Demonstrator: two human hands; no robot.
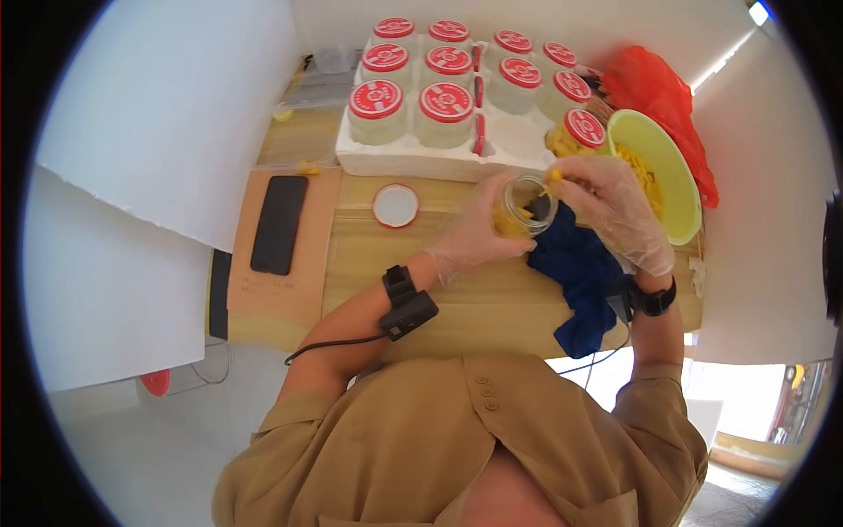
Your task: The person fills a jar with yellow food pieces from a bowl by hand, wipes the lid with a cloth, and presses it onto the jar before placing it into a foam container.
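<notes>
My left hand (481, 230), in a clear plastic glove, is closed around an open glass jar (538, 226) tilted on its side toward the right, with some yellow pieces inside. My right hand (615, 206), gloved the same way, pinches a small yellow piece (554, 176) at the jar's mouth. Just right of that hand stands a light green basin (680, 211) holding many yellow pieces (650, 180). A capped jar of yellow pieces (569, 140) is behind my right hand. The jar lid (395, 206) lies on the table, its white inside facing up.
A white foam tray (386, 161) at the back holds several glass jars with red lids (446, 104). A dark blue cloth (580, 281) lies under my right wrist. To the left, a phone (279, 225) rests on cardboard (307, 285). A red plastic bag (654, 88) sits behind the basin.
</notes>
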